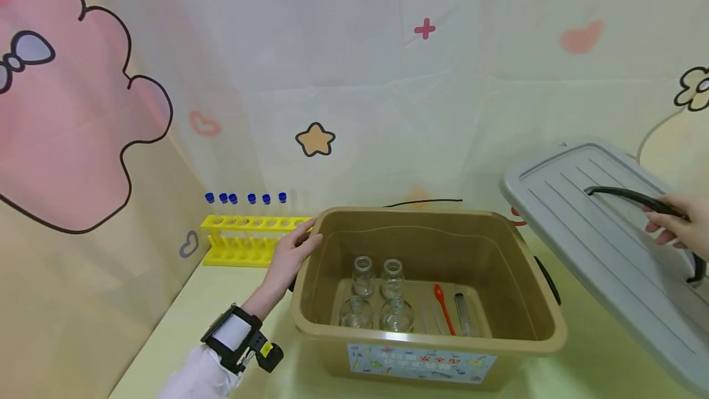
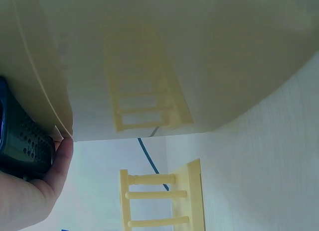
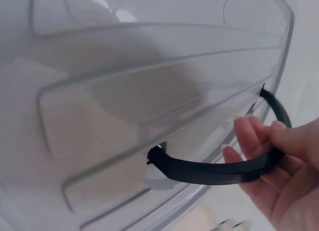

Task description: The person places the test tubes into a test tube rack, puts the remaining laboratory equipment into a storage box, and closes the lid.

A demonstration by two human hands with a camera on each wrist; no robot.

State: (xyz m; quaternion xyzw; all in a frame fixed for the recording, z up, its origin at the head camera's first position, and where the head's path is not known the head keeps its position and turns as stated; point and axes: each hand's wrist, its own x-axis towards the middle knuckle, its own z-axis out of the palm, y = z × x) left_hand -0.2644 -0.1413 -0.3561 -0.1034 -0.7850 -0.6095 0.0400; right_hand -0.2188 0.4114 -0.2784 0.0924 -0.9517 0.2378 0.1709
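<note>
A tan plastic storage bin (image 1: 443, 362) stands uncovered on the table. Inside are several clear glass bottles (image 1: 392, 277), a red spoon (image 1: 443, 306), a clear tube with a dark end (image 1: 463, 313) and thin clear rods. My left hand (image 1: 290, 254) holds the bin's left rim; in the left wrist view it lies beside the dark side handle (image 2: 25, 136). Off to the right, my right hand (image 1: 678, 223) grips the black handle (image 1: 626, 193) of the grey lid (image 1: 587, 226), which hangs tilted. The right wrist view shows the fingers curled round that handle (image 3: 214, 172).
Behind my left hand, a yellow test tube rack (image 1: 238, 257) holds several clear tubes with blue caps (image 1: 252, 198). A printed label (image 1: 421, 363) is on the bin's front. A patterned cloth (image 1: 360, 79) hangs behind the pale table (image 1: 188, 325).
</note>
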